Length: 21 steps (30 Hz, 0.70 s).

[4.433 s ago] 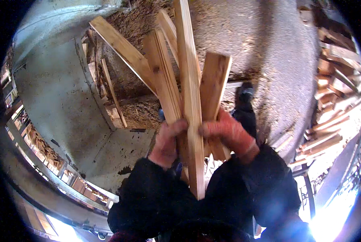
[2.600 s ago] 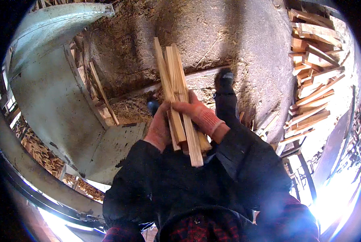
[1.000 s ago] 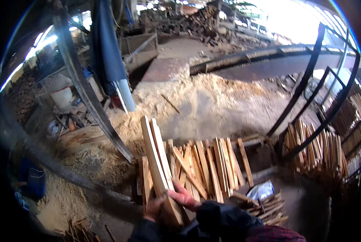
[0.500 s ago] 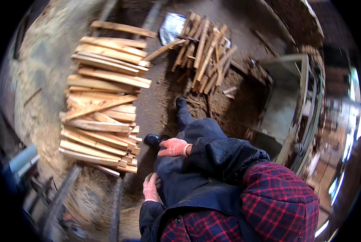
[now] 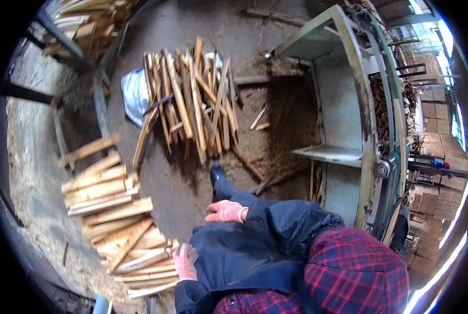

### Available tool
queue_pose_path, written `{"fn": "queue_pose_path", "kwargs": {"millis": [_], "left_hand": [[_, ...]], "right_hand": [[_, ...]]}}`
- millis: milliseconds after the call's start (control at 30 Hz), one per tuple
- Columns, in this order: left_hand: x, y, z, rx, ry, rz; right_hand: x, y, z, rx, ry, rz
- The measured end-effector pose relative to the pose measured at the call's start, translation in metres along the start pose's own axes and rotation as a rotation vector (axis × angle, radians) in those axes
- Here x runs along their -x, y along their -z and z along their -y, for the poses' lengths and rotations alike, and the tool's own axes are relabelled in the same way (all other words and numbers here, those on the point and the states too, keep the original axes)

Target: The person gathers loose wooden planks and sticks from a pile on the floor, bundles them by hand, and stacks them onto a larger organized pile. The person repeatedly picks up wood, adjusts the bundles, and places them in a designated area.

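Observation:
Both my hands wear pinkish-red knit gloves, and I see nothing held in either. My right hand (image 5: 226, 211) hangs loosely over my dark-clad thigh, fingers slightly bent. Lower down, my left hand (image 5: 185, 261) is beside my other thigh with its fingers loosely stretched, close to the right ends of a stack of pale wooden strips (image 5: 121, 215). That stack rests in layers, with one strip lying slantwise across it. Ahead of my boot (image 5: 218, 177) lies a jumbled heap of narrow wooden sticks (image 5: 192, 99) on the floor.
Silvery sheeting (image 5: 134, 97) shows beside the heap. A pale green metal machine housing (image 5: 344, 104) stands at the right, with a shelf (image 5: 328, 154) jutting out. Scraps and sawdust litter the floor (image 5: 255, 99). Metal rails (image 5: 100, 104) and more timber (image 5: 87, 26) are at the upper left.
The view has turned right: the stack and the stick heap now sit farther left and lower. More of the machine housing shows. My hands stay near my thighs, empty as far as visible.

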<state>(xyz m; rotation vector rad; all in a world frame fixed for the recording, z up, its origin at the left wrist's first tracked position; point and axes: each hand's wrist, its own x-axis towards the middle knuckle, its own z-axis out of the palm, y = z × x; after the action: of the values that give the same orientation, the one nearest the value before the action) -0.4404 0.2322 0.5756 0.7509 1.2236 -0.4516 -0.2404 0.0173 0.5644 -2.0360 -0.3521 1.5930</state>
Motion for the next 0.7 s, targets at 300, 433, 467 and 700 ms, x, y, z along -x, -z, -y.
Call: {"fn": "queue_pose_path", "kwargs": {"millis": [300,433,467,700], "left_hand": [[-0.037,-0.131,-0.113,-0.115,-0.099,0.056],[-0.078,-0.146,-0.156,-0.387,0.015,0.086],[-0.088,-0.146,-0.164,-0.418,0.027,0.074],[-0.119,-0.155,-0.204,-0.675,0.043,0.111]], "right_hand": [[-0.007,0.152,-0.043,-0.216,-0.119,-0.444],[-0.04,0.145,-0.029,-0.359,-0.155,-0.447],[-0.049,0.138,-0.02,-0.432,-0.213,-0.457],[-0.074,0.121,0.016,-0.511,-0.139,-0.315]]}}
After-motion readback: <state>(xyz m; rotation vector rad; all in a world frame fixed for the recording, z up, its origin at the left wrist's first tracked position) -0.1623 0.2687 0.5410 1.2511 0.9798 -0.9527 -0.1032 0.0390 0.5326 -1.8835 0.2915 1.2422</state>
